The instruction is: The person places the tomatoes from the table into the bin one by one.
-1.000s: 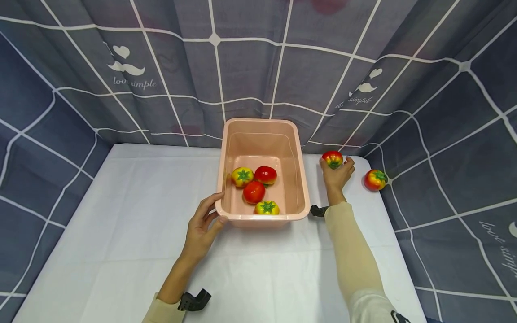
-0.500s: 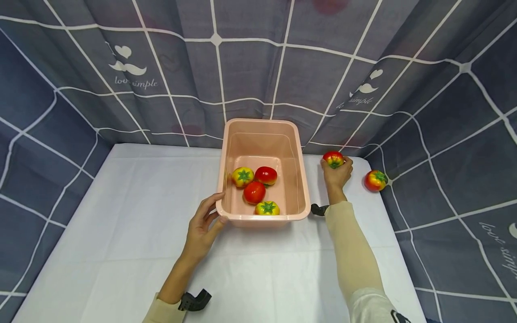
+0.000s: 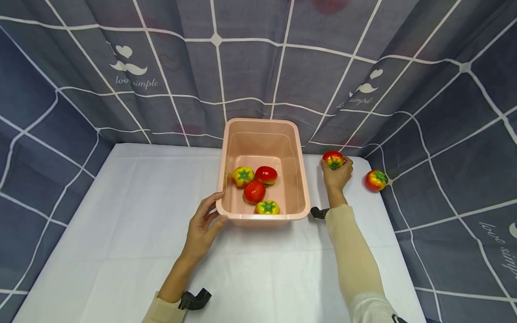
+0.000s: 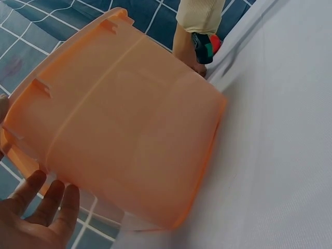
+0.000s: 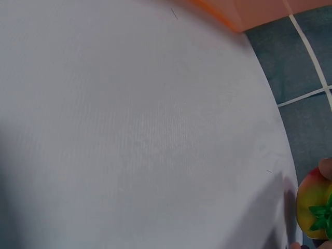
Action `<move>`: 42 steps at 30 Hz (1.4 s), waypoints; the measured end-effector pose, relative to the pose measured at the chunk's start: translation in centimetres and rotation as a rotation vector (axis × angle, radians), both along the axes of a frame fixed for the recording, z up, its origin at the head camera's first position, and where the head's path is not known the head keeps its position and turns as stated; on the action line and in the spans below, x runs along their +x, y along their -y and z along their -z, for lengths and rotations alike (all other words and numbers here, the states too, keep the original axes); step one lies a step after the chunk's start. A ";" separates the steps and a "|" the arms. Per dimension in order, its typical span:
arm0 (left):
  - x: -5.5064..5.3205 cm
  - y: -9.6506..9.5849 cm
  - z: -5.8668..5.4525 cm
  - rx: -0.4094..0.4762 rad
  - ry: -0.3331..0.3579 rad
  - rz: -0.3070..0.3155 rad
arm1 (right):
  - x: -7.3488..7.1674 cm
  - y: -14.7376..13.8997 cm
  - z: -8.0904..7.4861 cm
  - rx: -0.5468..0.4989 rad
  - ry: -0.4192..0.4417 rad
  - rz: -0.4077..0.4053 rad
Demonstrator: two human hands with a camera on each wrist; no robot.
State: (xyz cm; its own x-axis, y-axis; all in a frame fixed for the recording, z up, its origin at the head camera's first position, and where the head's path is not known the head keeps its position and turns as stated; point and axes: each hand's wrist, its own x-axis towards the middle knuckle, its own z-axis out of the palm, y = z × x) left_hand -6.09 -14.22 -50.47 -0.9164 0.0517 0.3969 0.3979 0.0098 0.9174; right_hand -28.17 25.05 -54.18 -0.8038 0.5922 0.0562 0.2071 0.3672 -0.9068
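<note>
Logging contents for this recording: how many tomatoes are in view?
6. Two red tomatoes and two yellow tomatoes are in the pink bin; the right hand holds one tomato; another tomato sits far right. The bin's near wall could hide more.

"What fills the left wrist view?"

"A peach-orange tub (image 4: 119, 124), seen from outside. It slants across the view, rim toward the left, base toward the right."

"And the left hand (image 4: 39, 223)?"

"Low in the left corner, three fingers (image 4: 67, 207) side by side at the tub's wall, just below the rim. Another fingertip shows at the left edge, by the rim's corner."

"Anyone else's arm up top?"

"The right hand (image 4: 198, 67), mostly hidden behind the tub. Above it sits a ribbed cream cuff (image 4: 199, 15) and a black wrist piece (image 4: 201, 47), with green and red patches beside it that I can't identify."

"The rest?"

"White-covered bench (image 4: 280, 135) on the right, blue cloth (image 4: 168, 26) with white lines behind."
</note>
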 end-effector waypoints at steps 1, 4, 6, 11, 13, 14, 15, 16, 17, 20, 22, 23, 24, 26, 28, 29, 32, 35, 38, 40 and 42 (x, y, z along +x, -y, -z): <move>0.0 0.0 0.1 0.002 -0.003 0.001 | 0.1 -0.1 0.0 0.001 -0.003 -0.002; 0.0 0.0 0.1 0.002 -0.003 0.001 | 0.4 -0.3 -0.1 0.001 -0.003 -0.009; 0.0 0.1 0.1 0.001 -0.002 -0.002 | 0.6 -0.4 -0.1 0.006 0.005 -0.016; 0.1 0.2 -0.1 0.006 0.005 -0.007 | 1.4 -0.5 -0.4 0.030 0.001 -0.058; 0.0 0.2 -0.1 0.006 0.005 -0.006 | 1.9 -0.5 -0.6 0.037 -0.013 -0.074; 0.0 0.2 -0.1 0.004 0.007 -0.006 | 2.3 -0.5 -0.7 0.041 -0.021 -0.083; 0.0 0.2 -0.1 0.003 0.007 -0.005 | 2.7 -0.6 -0.8 0.042 -0.029 -0.094; 0.0 0.1 -0.1 0.003 0.009 -0.005 | 3.0 -0.6 -0.9 0.046 -0.037 -0.102; 0.1 0.1 -0.1 0.002 0.013 -0.005 | 3.4 -0.6 -1.0 0.050 -0.043 -0.109; 0.1 0.1 -0.1 0.002 0.015 -0.005 | 4.8 -0.5 -1.5 0.046 -0.063 -0.134; 0.1 0.0 -0.1 0.005 0.011 -0.006 | 5.6 -0.3 -1.8 0.039 -0.078 -0.149; 0.1 0.0 -0.1 0.005 0.010 -0.007 | 6.0 -0.2 -1.9 0.032 -0.088 -0.157; 0.1 0.0 -0.1 0.006 0.008 -0.007 | 6.4 -0.2 -2.1 0.023 -0.101 -0.165; 0.1 0.0 -0.1 0.007 0.009 -0.009 | 7.2 -0.1 -2.3 0.009 -0.130 -0.178; 0.1 0.0 -0.1 0.006 0.010 -0.008 | 8.1 0.0 -2.6 0.006 -0.150 -0.188; 0.1 0.0 -0.1 0.005 0.011 -0.007 | 8.6 0.1 -2.7 0.005 -0.164 -0.195; 0.1 0.0 0.0 0.003 0.010 -0.009 | 10.1 0.2 -3.1 0.012 -0.189 -0.218; 0.1 -0.1 -0.1 0.001 0.011 -0.007 | 11.6 0.5 -3.5 0.031 -0.212 -0.234; 0.1 -0.1 -0.2 -0.002 0.015 -0.004 | 12.9 0.7 -3.7 0.057 -0.227 -0.233; 0.1 -0.1 -0.2 -0.002 0.017 -0.001 | 13.7 0.9 -3.9 0.070 -0.234 -0.237; 0.0 -0.1 -0.2 0.000 0.016 0.002 | 14.3 1.0 -4.1 0.075 -0.241 -0.242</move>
State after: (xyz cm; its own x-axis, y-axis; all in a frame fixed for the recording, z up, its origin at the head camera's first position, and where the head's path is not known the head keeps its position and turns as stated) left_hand -6.07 -14.07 -50.29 -0.9225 0.0532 0.3824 0.3833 0.0086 0.9236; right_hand -13.88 24.00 -50.10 -0.8789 0.3727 0.2976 -0.1113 0.4466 -0.8878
